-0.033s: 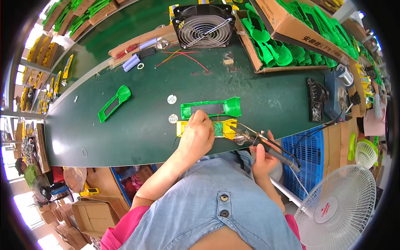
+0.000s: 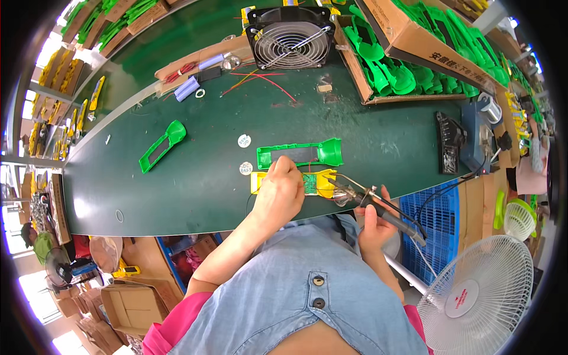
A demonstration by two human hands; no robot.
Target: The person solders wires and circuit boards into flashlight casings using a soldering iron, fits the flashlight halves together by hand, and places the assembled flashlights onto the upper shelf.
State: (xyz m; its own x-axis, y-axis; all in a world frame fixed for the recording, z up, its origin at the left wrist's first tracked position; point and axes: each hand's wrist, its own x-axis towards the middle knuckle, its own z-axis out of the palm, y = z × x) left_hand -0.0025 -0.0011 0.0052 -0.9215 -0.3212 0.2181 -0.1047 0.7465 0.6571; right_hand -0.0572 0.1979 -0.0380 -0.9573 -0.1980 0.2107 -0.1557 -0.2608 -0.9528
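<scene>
My right hand [image 2: 377, 227] grips a soldering iron [image 2: 395, 220] with a dark handle and a thin metal tube fixed alongside. The iron's tip points left, over the right end of a yellow plastic casing [image 2: 326, 184]. A green circuit board [image 2: 310, 185] lies in that casing. Across the casing's left half rests my left hand [image 2: 280, 192], its fingers pinched together; whatever they hold is hidden. Just beyond lies a green casing [image 2: 331, 152], with thin red wires near its right part. Another green casing [image 2: 173, 135] lies farther left.
Along the back stand a metal-grilled fan [image 2: 291, 46] and cardboard boxes [image 2: 408, 50] of green casings. A solder spool [image 2: 490, 110] sits at the right by a black holder [image 2: 449, 142]. Two round white labels [image 2: 244, 141] lie left of the casings. A white fan [image 2: 473, 299] stands lower right.
</scene>
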